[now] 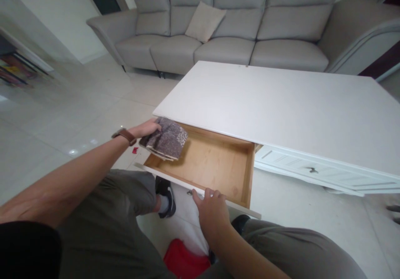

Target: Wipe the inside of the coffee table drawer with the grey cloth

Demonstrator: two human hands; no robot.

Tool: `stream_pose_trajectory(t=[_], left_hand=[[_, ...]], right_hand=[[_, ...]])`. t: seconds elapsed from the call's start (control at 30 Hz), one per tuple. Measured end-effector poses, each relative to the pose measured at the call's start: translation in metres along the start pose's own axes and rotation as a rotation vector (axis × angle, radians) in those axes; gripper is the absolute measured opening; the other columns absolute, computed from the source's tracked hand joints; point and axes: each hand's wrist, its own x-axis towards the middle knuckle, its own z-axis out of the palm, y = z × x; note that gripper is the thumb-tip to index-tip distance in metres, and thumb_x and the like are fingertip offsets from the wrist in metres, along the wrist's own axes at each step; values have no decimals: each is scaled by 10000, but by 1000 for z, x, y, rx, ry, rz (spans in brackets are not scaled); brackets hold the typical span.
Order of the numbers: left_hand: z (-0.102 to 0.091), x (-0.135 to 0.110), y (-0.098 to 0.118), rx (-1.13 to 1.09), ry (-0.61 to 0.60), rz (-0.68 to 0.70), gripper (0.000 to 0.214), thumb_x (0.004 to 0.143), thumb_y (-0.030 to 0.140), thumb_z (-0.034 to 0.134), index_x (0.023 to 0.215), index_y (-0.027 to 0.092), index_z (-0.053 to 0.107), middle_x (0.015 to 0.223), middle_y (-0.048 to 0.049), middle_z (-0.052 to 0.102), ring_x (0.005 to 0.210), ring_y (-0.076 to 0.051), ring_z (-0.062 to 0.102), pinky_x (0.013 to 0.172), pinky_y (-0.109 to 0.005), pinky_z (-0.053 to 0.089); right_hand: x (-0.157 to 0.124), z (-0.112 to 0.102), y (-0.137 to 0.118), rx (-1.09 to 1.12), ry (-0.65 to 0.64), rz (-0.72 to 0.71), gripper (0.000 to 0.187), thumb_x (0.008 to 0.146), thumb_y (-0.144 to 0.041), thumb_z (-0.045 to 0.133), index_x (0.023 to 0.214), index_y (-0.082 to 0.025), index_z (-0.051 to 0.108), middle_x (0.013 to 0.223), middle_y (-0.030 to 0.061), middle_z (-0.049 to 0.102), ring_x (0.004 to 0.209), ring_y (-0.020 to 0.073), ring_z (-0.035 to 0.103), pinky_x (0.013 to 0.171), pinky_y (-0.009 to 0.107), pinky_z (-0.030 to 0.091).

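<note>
A folded grey-brown cloth [167, 139] with a pale pattern at one corner is gripped by my left hand [150, 128]. It is over the left end of an open wooden drawer [215, 162], which is pulled out of a white coffee table [281, 99]. Whether the cloth touches the drawer bottom, I cannot tell. My right hand [214, 208] has its fingers hooked over the top edge of the drawer's front panel [242, 209], just right of a small metal knob [189, 192].
A long grey sofa [225, 51] with a beige cushion [205, 21] stands behind the table. A second, closed drawer [312, 168] is on the right. Below, between my legs, lies a red thing [186, 260]. A small red scrap [135, 150] lies on the tiled floor.
</note>
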Motion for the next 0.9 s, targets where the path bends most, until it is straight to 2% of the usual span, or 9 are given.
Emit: stream_pose_trajectory(t=[0.1, 0.2, 0.33, 0.4, 0.47, 0.57, 0.67, 0.77, 0.9], left_hand=[[-54, -2, 2, 63, 43, -54, 353, 619, 268, 575, 909, 129, 719, 813, -54, 758, 786, -250, 705, 806, -366, 623], [-73, -10, 6, 346, 135, -55, 278, 739, 231, 537, 890, 77, 712, 847, -67, 741, 859, -222, 684, 898, -370, 571], [-28, -26, 2, 581, -18, 78, 391, 825, 245, 530, 1151, 146, 722, 1008, -65, 766, 940, -233, 706, 953, -352, 554], [9, -31, -8, 647, -154, 149, 533, 850, 325, 570, 1359, 193, 658, 1317, -113, 708, 1173, -275, 676, 1064, -366, 516], [41, -33, -22, 739, -231, 162, 773, 797, 472, 701, 1517, 234, 551, 1636, -160, 445, 1456, -375, 483, 1211, -458, 392], [71, -34, -44, 818, -222, 136, 1181, 645, 507, 878, 1659, 287, 315, 1771, -209, 0, 1560, -549, 211, 1244, -604, 288], [83, -35, -55, 860, -163, 102, 1374, 587, 350, 949, 1690, 348, 131, 1734, -238, -221, 1507, -612, 273, 1156, -607, 412], [89, -38, -52, 906, -100, 78, 1269, 716, 213, 848, 1693, 355, 51, 1734, -275, -168, 1402, -548, 486, 1027, -544, 534], [91, -35, -37, 892, -10, 52, 1077, 863, 266, 687, 1698, 251, 8, 1730, -315, 82, 1248, -458, 639, 972, -509, 569]], right_hand=[[1, 1, 0, -10, -9, -6, 670, 1001, -148, 440, 1622, -392, 383, 1295, 221, 653, 1124, 390, 680, 853, 591, 537], [1, 2, -1, -13, 7, -3, 664, 1001, -144, 429, 1617, -389, 394, 1281, 224, 654, 1115, 389, 682, 840, 581, 534], [1, 3, -1, -26, 12, 6, 654, 1004, -139, 415, 1608, -390, 408, 1276, 225, 655, 1105, 384, 683, 836, 568, 527], [1, 4, -1, -23, 15, 9, 648, 1004, -145, 416, 1604, -389, 414, 1277, 229, 651, 1101, 384, 680, 835, 568, 522], [1, 4, -1, -11, 20, 6, 639, 1002, -161, 433, 1600, -386, 419, 1276, 230, 648, 1102, 383, 673, 836, 568, 518], [0, 4, 0, -20, 12, -4, 640, 1006, -192, 452, 1615, -379, 393, 1290, 226, 643, 1113, 385, 665, 838, 563, 515], [0, 3, 0, -42, -5, -16, 648, 1014, -221, 467, 1632, -382, 357, 1316, 221, 637, 1114, 382, 664, 833, 544, 520], [-1, 1, 0, -48, -8, -13, 644, 1019, -213, 459, 1631, -387, 360, 1304, 214, 643, 1106, 376, 669, 826, 532, 525], [-2, -1, 0, -18, 4, -3, 646, 1005, -168, 448, 1611, -384, 398, 1260, 212, 660, 1090, 373, 676, 827, 542, 521]])
